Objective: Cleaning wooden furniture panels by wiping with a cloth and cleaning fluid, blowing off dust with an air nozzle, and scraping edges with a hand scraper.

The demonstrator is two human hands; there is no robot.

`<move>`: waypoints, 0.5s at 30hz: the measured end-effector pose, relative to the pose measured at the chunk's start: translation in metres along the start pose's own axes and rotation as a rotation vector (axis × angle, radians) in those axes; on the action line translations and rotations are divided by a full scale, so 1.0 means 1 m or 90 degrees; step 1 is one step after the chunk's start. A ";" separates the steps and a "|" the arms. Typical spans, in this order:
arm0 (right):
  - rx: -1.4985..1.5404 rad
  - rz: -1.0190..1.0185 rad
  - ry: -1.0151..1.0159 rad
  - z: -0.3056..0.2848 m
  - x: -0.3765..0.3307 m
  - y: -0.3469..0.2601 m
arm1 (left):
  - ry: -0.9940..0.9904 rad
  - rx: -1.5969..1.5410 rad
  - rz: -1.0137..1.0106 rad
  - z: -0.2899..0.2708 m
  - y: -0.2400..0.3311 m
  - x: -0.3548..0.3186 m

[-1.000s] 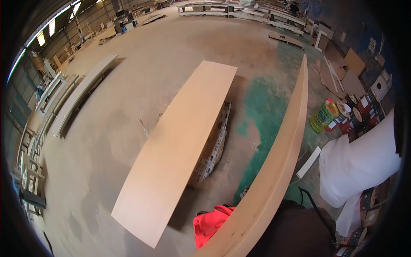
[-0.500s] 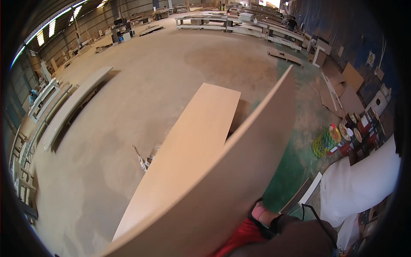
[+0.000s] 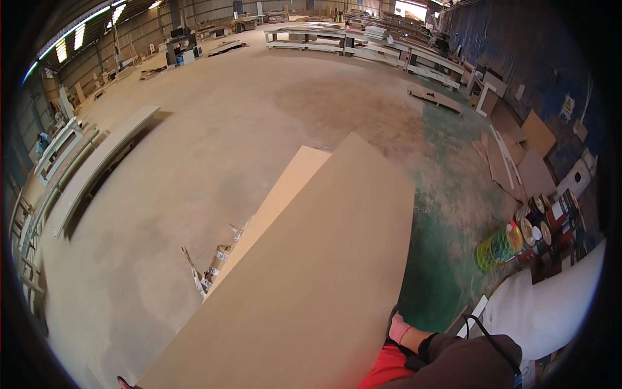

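A large, plain brown wood board slants across the lower middle, its broad face turned up toward me. My right hand grips its right edge near the bottom, the fingers partly hidden by the board. At the lower left rim, only a bit of my left hand shows against the board's other edge. Beneath lies a second, lighter board, mostly covered, with a strip along its left side and far end visible. A dark sleeve and red clothing lie beside my right hand.
Taped scraps lie left of the boards. A long pale panel rests on low supports at the left. Wire spools and a white wrapped roll stand to the right. Workbenches line the far side; a person is at far left.
The upper board has tipped from nearly on edge to a flatter slant, its far end swinging left over the lower board. My left hand has come into view at the lower edge.
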State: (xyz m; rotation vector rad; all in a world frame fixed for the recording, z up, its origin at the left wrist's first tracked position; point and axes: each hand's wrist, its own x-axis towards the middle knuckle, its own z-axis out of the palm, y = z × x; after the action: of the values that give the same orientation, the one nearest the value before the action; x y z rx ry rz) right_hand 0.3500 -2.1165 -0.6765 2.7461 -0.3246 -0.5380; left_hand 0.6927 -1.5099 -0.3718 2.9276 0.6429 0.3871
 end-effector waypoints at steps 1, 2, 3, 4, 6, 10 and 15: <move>-0.002 -0.004 -0.003 -0.016 0.012 0.012 | -0.003 0.003 -0.003 -0.001 0.019 -0.006; -0.226 -0.055 -0.048 -0.033 0.024 0.022 | -0.037 0.040 -0.048 -0.008 0.037 -0.016; -0.450 -0.109 -0.088 -0.058 0.036 0.031 | -0.069 0.079 -0.097 -0.015 0.049 -0.023; -0.451 -0.112 -0.089 -0.071 0.044 0.045 | -0.071 0.080 -0.098 -0.010 0.053 -0.025; -0.818 -0.375 -0.050 -0.094 0.059 0.066 | -0.013 0.157 0.002 0.008 0.048 -0.020; -1.519 -0.933 0.084 -0.127 0.080 0.089 | -0.074 0.143 -0.140 0.004 0.093 -0.040; -1.835 -1.233 0.200 -0.111 0.113 0.082 | -0.128 0.340 0.142 0.062 0.031 -0.040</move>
State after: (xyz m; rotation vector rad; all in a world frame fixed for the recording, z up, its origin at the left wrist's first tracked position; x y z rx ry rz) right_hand 0.4834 -2.1943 -0.5865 -0.4928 1.6130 -0.1431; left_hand 0.6868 -1.5590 -0.4349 3.4955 0.4451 -0.0827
